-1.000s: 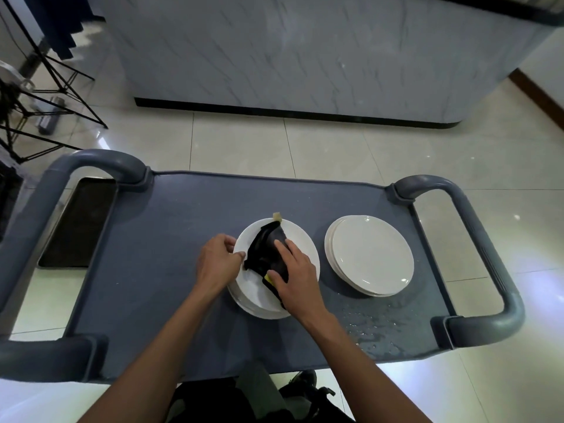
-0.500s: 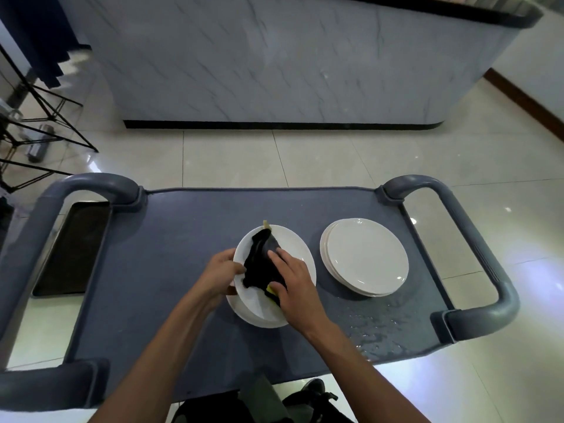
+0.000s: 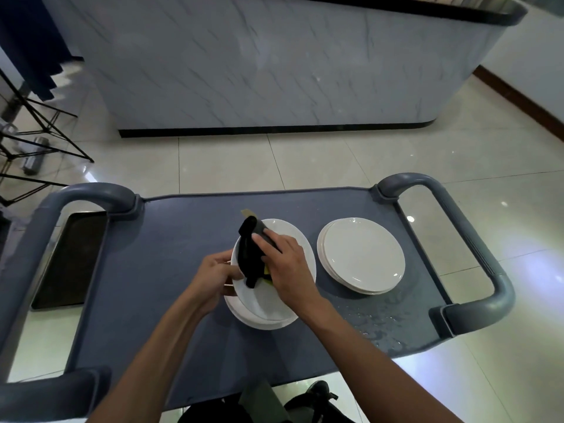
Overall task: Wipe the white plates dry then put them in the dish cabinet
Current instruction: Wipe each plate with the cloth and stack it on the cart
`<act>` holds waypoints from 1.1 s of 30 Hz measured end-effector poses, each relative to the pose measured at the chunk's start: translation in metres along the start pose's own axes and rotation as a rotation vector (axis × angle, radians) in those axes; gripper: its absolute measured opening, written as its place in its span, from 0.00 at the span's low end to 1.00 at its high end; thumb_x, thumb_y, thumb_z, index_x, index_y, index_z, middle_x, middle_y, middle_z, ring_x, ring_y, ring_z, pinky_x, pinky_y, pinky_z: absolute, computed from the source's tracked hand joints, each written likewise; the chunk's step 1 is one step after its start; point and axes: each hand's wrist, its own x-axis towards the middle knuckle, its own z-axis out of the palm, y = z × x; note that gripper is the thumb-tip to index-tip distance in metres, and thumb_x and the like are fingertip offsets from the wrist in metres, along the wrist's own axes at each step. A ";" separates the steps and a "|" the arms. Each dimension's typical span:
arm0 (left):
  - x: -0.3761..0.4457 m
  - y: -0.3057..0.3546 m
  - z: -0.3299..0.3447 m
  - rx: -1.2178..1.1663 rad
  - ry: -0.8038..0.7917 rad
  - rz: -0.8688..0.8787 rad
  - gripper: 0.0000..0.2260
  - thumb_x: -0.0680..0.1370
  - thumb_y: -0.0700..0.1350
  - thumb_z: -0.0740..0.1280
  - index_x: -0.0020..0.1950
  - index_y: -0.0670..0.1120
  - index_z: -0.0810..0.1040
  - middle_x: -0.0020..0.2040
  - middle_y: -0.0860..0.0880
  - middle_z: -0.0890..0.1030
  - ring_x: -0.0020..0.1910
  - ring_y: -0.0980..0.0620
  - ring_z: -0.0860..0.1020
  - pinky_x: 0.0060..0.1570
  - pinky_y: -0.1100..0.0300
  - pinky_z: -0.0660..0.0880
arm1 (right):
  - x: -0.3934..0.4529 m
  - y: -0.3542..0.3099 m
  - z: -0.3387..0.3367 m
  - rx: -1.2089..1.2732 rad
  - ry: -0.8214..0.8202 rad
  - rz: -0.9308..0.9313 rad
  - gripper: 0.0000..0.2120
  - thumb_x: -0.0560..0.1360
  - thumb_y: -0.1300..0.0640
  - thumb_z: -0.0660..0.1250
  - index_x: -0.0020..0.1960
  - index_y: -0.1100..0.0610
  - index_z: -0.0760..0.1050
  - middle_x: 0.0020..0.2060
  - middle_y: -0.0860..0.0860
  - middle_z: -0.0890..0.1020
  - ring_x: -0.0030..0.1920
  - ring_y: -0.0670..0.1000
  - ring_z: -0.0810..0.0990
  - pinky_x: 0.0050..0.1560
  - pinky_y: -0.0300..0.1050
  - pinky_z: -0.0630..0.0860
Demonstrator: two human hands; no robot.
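White and shiny, the top plate [image 3: 276, 303] sits tipped up on a small stack at about 6 o'clock from the middle of the grey cart [image 3: 183, 239]. I hold its left rim with my left hand [image 3: 218, 274]; the fingers curl round the edge and pinch it. My right hand [image 3: 290, 270] presses a dark cloth [image 3: 251, 254] down on the plate, fingers bent over it and gripping it.

I think the plate is hard, a bit heavy and easy to break. It may be wet, so it could slip. The rim is the best place to hold it, with the thumb on top and fingers under. The cloth is soft and floppy and can be grabbed anywhere.

A second stack [image 3: 363, 254] of white plates lies at 3 o'clock from the first, close by but not touching. Water drops [image 3: 378, 322] sit on the cart at 5 o'clock.

Some things I cannot see well. My right hand and the cloth hide much of the plate, so I cannot tell which parts are dry. I cannot count the plates in either stack. A bit of yellow peeks out under the cloth; I cannot tell what it is. No dish cabinet shows here.
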 end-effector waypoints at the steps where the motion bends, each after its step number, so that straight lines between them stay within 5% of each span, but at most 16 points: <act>1: 0.000 0.001 0.001 -0.009 0.006 0.004 0.21 0.70 0.26 0.61 0.53 0.43 0.85 0.47 0.37 0.85 0.42 0.41 0.83 0.37 0.53 0.80 | 0.005 -0.001 -0.004 -0.009 0.014 0.019 0.24 0.79 0.63 0.65 0.74 0.51 0.71 0.71 0.55 0.74 0.65 0.60 0.74 0.64 0.61 0.71; 19: 0.000 0.011 0.006 -0.361 0.190 0.091 0.20 0.70 0.27 0.61 0.50 0.45 0.85 0.39 0.45 0.83 0.34 0.48 0.80 0.31 0.55 0.78 | 0.022 0.032 -0.040 -0.034 0.128 0.329 0.23 0.79 0.63 0.64 0.72 0.50 0.74 0.66 0.50 0.77 0.63 0.57 0.71 0.63 0.54 0.69; 27: 0.009 0.015 0.007 -0.414 0.247 0.083 0.20 0.70 0.28 0.61 0.42 0.50 0.86 0.38 0.47 0.83 0.38 0.45 0.78 0.34 0.54 0.77 | -0.003 0.012 -0.030 0.007 0.108 0.264 0.22 0.78 0.62 0.66 0.70 0.49 0.75 0.64 0.48 0.78 0.60 0.55 0.73 0.60 0.53 0.71; 33: 0.009 0.020 0.009 -0.420 0.243 0.111 0.18 0.72 0.28 0.60 0.51 0.44 0.84 0.45 0.40 0.83 0.42 0.40 0.79 0.41 0.48 0.78 | -0.006 -0.021 -0.018 0.078 0.041 0.185 0.22 0.77 0.61 0.67 0.69 0.47 0.76 0.64 0.46 0.79 0.62 0.53 0.74 0.60 0.54 0.72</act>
